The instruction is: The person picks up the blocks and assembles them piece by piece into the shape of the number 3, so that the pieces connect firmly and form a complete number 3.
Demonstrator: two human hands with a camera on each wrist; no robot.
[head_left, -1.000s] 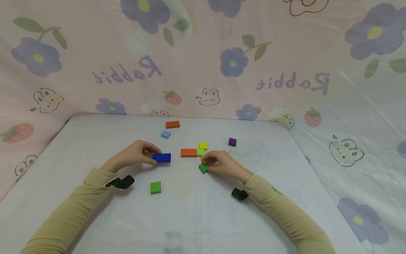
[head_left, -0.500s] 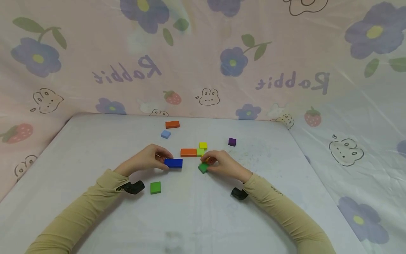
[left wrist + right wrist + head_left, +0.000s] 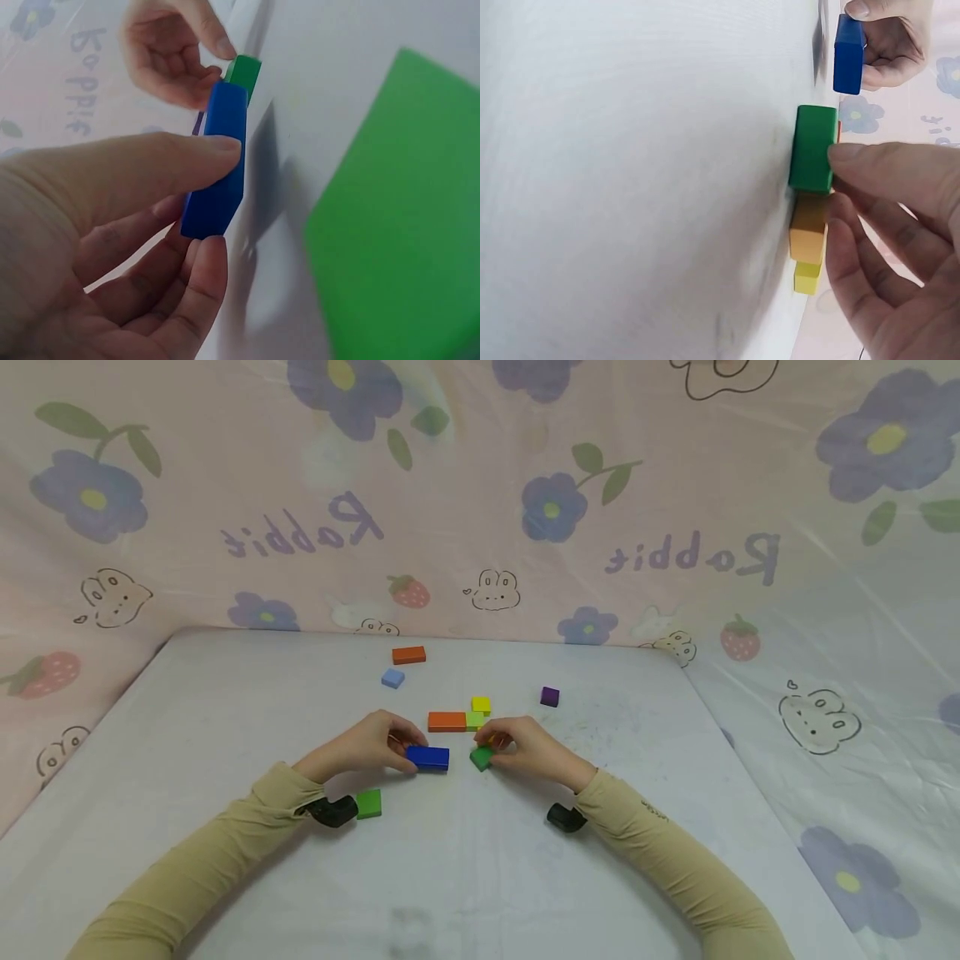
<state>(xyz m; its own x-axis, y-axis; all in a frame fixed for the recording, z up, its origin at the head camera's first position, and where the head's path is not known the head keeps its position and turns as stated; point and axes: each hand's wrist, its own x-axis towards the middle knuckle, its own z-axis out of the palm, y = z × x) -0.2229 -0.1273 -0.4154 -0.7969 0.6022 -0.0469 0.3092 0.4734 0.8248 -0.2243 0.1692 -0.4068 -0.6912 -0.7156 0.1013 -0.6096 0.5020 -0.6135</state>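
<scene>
My left hand pinches one end of a long blue block between thumb and fingers. A shadow falls beside the block in the left wrist view. To its right, my right hand holds a dark green block, the thumb on its side and the fingers curled close to an orange block behind it. Beyond that hand, a red-orange long block adjoins a light green block, with a yellow block at its far side. The hand partly hides the orange block in the head view.
Near my left wrist lies a flat green block. Farther back are a light blue block and another red-orange block. A purple block sits at right. A printed curtain rises behind the white table.
My left hand has moved right and toward me with the blue block, bringing it close to the dark green block. The right hand has stayed in place.
</scene>
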